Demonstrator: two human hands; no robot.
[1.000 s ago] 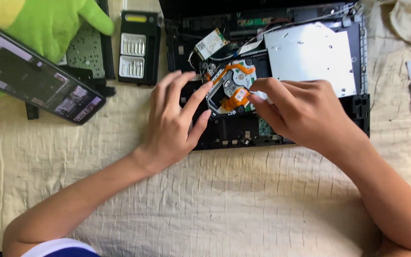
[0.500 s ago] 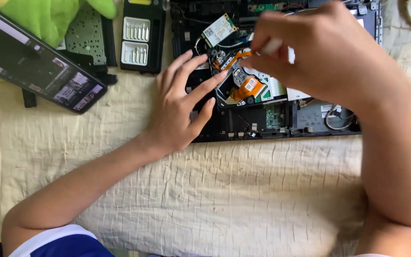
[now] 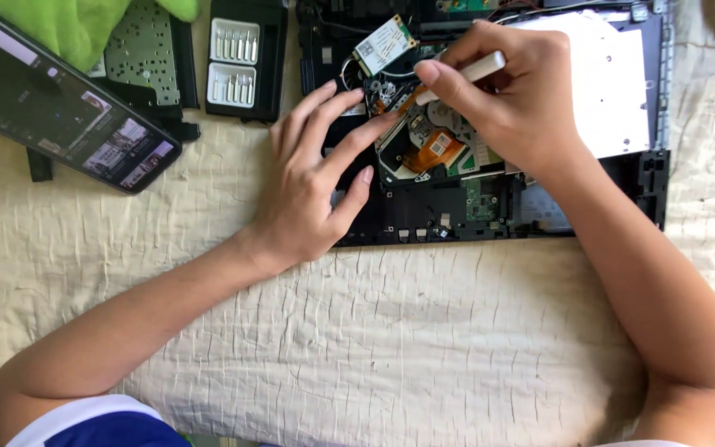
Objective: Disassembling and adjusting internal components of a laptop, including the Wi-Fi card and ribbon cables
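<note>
The opened laptop [image 3: 490, 207] on the cloth has its inner parts bared, so dismantling looks partly done: the right hand [image 3: 515, 91] pinches a white tool [image 3: 465, 70] over them while the left hand [image 3: 316, 182] lies flat, fingers spread.

Your route in from below lies open across the wrinkled cream cloth [image 3: 424, 331]. On the left, the black smartphone [image 3: 59, 112] and black screwdriver-bit case [image 3: 246, 58] stand in the way, near the opened black laptop chassis [image 3: 457, 219].
</note>
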